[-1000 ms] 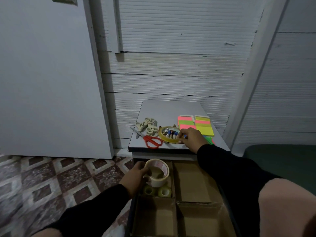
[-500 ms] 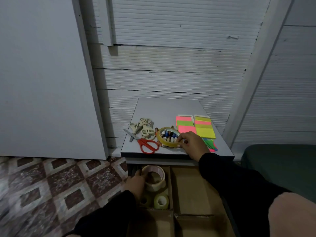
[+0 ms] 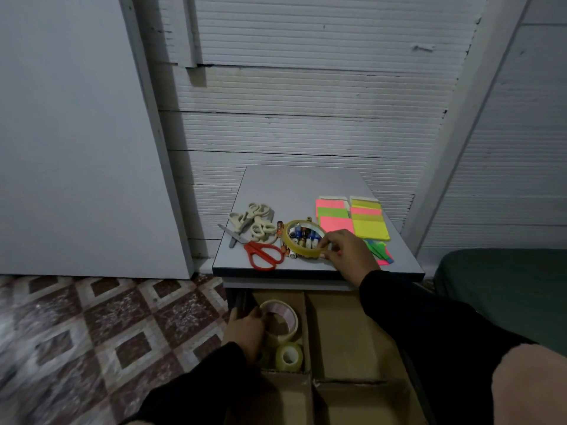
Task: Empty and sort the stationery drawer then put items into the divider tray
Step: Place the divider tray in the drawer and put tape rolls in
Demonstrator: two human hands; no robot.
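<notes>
We have a single view, from a wide-angle camera worn on the head. We look forward and steeply down, close over our own arms, facing the ribbed white wall (image 3: 306, 124). The small cabinet top (image 3: 294, 185) sits mid-frame, its near edge towards us, with the cardboard divider tray (image 3: 340, 332) right below. The tiled floor (image 3: 92, 326) fills the lower left corner. Straight lines bow near the frame edges.

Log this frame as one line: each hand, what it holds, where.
left hand: holds large tape roll, divider tray | right hand: pinches yellow tape ring, tabletop
</notes>
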